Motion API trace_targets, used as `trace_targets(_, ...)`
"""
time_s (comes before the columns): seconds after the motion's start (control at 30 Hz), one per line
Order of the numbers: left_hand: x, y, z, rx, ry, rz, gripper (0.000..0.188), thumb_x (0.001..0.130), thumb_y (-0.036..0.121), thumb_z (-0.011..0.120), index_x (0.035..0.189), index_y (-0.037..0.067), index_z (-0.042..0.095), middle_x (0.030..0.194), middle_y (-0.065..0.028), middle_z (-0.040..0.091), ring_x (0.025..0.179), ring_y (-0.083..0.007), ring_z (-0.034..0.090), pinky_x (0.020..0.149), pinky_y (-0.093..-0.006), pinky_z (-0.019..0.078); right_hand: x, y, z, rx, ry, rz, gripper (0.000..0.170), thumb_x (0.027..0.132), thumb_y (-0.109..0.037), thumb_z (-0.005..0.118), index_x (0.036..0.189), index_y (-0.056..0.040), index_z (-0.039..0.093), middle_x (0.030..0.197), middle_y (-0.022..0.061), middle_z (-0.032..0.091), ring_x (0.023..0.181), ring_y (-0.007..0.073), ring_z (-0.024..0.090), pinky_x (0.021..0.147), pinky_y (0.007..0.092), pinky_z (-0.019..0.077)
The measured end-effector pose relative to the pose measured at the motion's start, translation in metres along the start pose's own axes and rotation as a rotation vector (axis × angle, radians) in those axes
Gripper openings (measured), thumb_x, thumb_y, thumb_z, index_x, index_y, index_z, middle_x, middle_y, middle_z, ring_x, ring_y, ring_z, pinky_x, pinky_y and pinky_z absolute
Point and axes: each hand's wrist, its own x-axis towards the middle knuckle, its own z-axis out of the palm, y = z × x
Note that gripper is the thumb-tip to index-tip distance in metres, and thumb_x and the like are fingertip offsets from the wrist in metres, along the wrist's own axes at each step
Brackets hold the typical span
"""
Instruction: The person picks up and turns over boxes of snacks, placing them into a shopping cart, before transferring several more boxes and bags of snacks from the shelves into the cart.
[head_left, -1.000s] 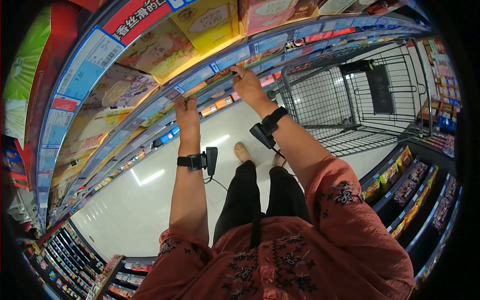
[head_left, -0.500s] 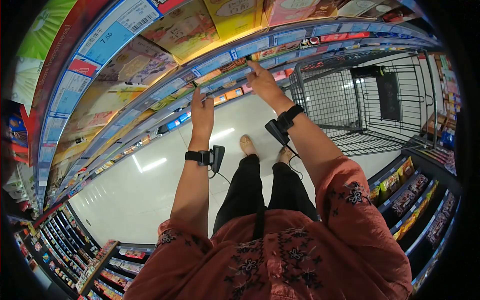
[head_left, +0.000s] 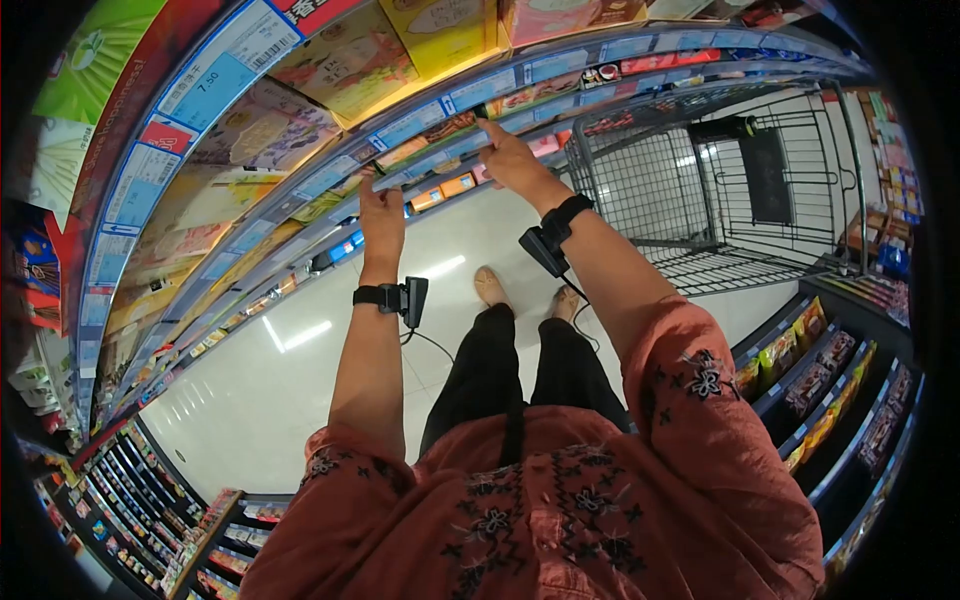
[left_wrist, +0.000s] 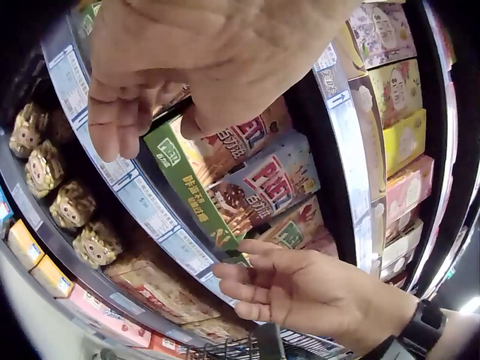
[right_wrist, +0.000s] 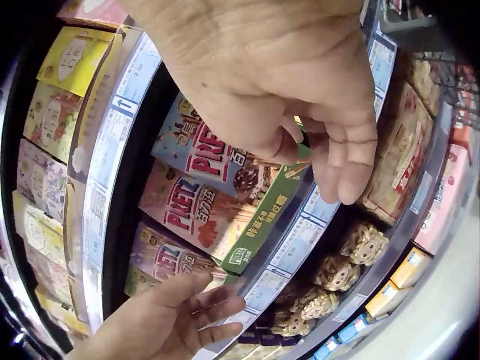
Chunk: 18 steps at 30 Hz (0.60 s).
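Left hand point(left_wrist: 214, 64), right hand point(left_wrist: 315, 300), loose-fingered, astride green box point(left_wrist: 184, 180)

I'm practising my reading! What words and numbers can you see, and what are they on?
"PRETZ": snack boxes.
"百力滋": the same boxes.
"7.50": blue price label.
"happiness!": red carton.
Too small, blurred or cut off: other price labels, yellow box, red sign, green carton's smaller print.

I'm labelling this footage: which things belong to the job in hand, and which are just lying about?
Likely the job: left hand; right hand; green panel; Pretz boxes behind it.

Lying about: shopping cart; yellow box; round packets below.
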Motion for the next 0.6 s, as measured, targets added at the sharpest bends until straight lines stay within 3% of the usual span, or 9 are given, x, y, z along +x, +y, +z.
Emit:
trace_targets(0.1,-0.004,0.006,-0.001,0.000,-0.091,-0.007,0.061,0.090,0.019,0.056,0.142,-0.006,0.034,0.078,-0.0142,0.066,0.069,-0.0227,0.062,0.066,-0.0349,0.0499,-0.008,-0.003,-0.004,-0.011,-0.028,0.022,0.059,0.090,-0.015,0.052,0.146,-0.0067,0.035,0.106,0.0259,0.067,0.085,0.0339,0.068,0.079,0.0407,0.0534)
trace_targets(0.27,-0.001,0.001,-0.001,0.059,-0.087,0.027,0.063,0.091,0.021,0.056,0.143,-0.005,0.032,0.076,-0.0132,0.066,0.066,-0.0216,0.063,0.061,-0.0346,0.0496,-0.045,0.004,-0.005,0.118,-0.008,0.026,0.055,0.091,-0.016,0.053,0.142,-0.0035,0.039,0.089,0.0208,0.069,0.072,0.0289,0.067,0.067,0.0395,0.0531)
trace_targets(0.37,-0.001,0.013,-0.007,0.019,-0.134,-0.052,0.064,0.091,0.022,0.057,0.144,-0.004,0.031,0.078,-0.0126,0.066,0.066,-0.0202,0.063,0.058,-0.0331,0.0498,-0.075,0.023,-0.012,0.142,0.031,0.024,0.048,0.090,-0.015,0.053,0.135,-0.0020,0.046,0.085,0.0191,0.068,0.072,0.0295,0.066,0.068,0.0402,0.0518)
trace_targets(0.47,0.007,0.013,-0.012,-0.075,-0.171,-0.128,0.067,0.091,0.023,0.057,0.147,-0.001,0.029,0.086,-0.0135,0.067,0.068,-0.0180,0.064,0.056,-0.0308,0.0515,-0.112,0.045,-0.032,0.038,0.074,-0.071,0.040,0.093,-0.016,0.051,0.131,-0.0029,0.050,0.088,0.0101,0.061,0.076,0.0173,0.062,0.067,0.0316,0.0519)
trace_targets(0.5,0.006,0.013,-0.016,-0.090,-0.195,-0.132,0.067,0.091,0.024,0.058,0.147,-0.001,0.029,0.087,-0.0138,0.067,0.070,-0.0178,0.064,0.057,-0.0307,0.0520,-0.132,0.037,-0.042,-0.034,0.172,-0.098,0.034,0.091,-0.014,0.055,0.122,-0.0009,0.055,0.091,0.0136,0.061,0.080,0.0236,0.064,0.072,0.0361,0.0511)
trace_targets(0.6,-0.007,0.021,-0.021,-0.119,-0.213,-0.070,0.068,0.092,0.025,0.057,0.147,-0.001,0.029,0.092,-0.0145,0.066,0.075,-0.0182,0.065,0.057,-0.0300,0.0527,-0.174,0.066,-0.056,-0.232,0.450,-0.211,0.036,0.085,-0.012,0.061,0.119,-0.0019,0.056,0.102,0.0202,0.064,0.095,0.0381,0.061,0.081,0.0452,0.0502)
